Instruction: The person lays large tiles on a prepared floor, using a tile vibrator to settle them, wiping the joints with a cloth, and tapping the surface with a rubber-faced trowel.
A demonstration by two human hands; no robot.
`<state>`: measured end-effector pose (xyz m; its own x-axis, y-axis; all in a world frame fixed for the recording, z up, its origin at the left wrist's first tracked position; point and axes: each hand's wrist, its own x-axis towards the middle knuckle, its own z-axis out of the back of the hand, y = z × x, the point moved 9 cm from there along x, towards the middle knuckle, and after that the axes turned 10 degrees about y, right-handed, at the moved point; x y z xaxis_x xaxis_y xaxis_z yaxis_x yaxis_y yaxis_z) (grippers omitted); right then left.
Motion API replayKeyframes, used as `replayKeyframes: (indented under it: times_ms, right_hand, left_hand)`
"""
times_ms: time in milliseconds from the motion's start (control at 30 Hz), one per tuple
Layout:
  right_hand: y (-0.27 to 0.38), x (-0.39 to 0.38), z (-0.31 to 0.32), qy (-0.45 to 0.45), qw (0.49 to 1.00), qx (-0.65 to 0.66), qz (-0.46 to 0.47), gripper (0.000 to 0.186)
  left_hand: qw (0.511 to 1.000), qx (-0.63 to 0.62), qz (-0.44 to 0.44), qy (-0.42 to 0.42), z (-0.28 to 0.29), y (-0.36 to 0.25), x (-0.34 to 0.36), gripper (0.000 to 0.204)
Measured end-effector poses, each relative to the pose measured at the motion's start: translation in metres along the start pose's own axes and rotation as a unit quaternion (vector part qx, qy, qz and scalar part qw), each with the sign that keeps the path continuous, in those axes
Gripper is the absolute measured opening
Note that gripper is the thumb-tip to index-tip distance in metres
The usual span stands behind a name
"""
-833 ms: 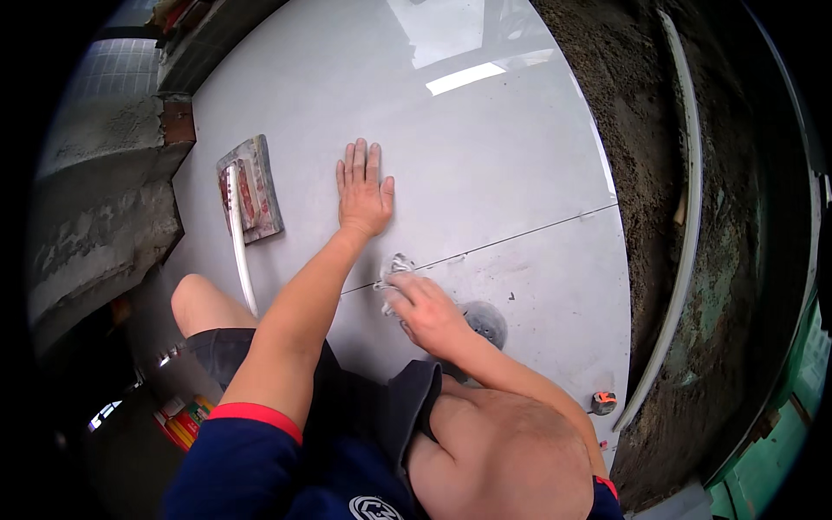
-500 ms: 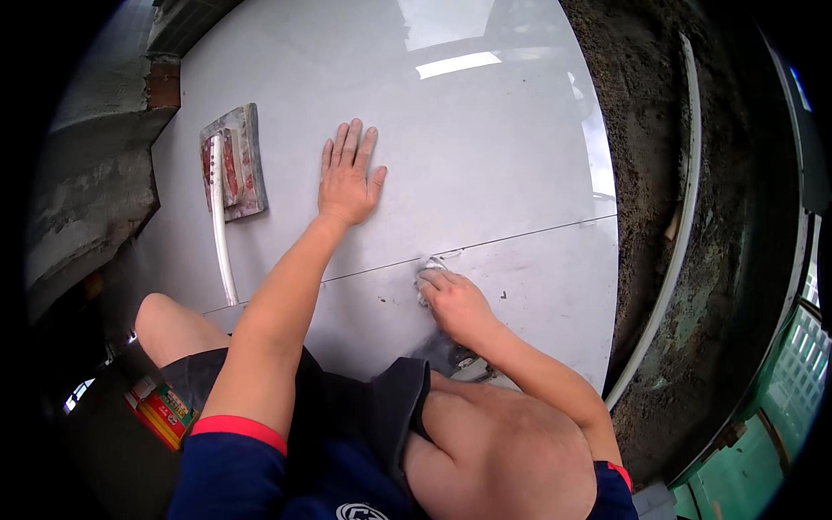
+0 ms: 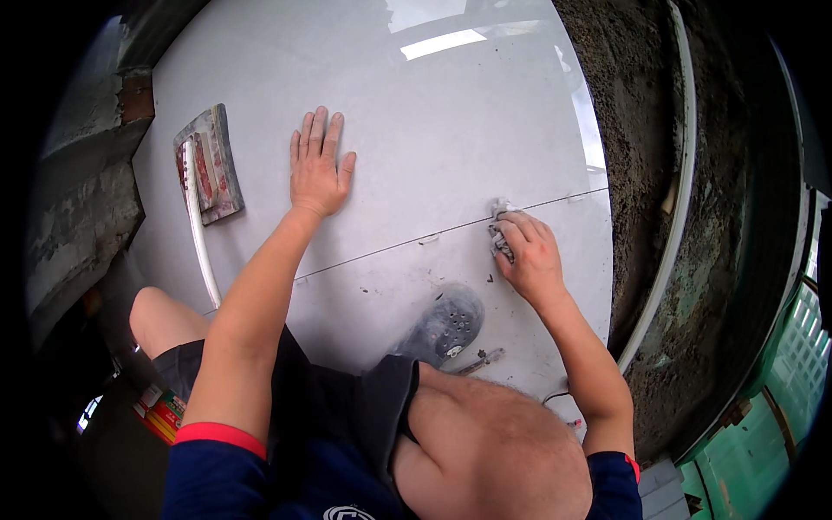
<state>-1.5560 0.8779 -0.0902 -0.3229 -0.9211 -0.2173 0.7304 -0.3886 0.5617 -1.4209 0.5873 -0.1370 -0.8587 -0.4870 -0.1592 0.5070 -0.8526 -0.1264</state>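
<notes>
Large glossy grey tiles (image 3: 416, 130) lie beneath me, with a thin dark seam between the far one and the near one. My left hand (image 3: 319, 169) rests palm down on the far tile, fingers stretched and slightly spread. At the right part of the seam, my right hand (image 3: 529, 258) grips a crumpled grey-white rag (image 3: 501, 232) and presses it onto the tile surface. Small pale clips (image 3: 429, 239) sit along the seam. Dark crumbs are scattered over the near tile.
Left of my left hand lies a worn, stained flat board (image 3: 212, 165) with a long white handle. My grey clog (image 3: 451, 321) stands on the near tile beside a slim tool (image 3: 483, 360). Rough soil and a white pipe (image 3: 680, 182) run along the right edge. A red-and-yellow box (image 3: 163, 414) is lower left.
My right hand has slid the rag rightward along the seam, uncovering a clip where it was. My left hand stays flat on the tile. The view has shifted slightly, and my clog shows more.
</notes>
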Motion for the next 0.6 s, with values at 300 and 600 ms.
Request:
replayKeyframes:
  times_ms: [300, 600]
  right_hand:
    - [0.035, 0.016, -0.025, 0.054, 0.994, 0.059, 0.072, 0.039]
    - [0.017, -0.032, 0.005, 0.004, 0.994, 0.096, 0.056, 0.058]
  left_hand:
    - [0.999, 0.009, -0.024, -0.019, 0.002, -0.003, 0.001, 0.062]
    - [0.999, 0.005, -0.025, -0.022, 0.002, -0.008, 0.003, 0.062]
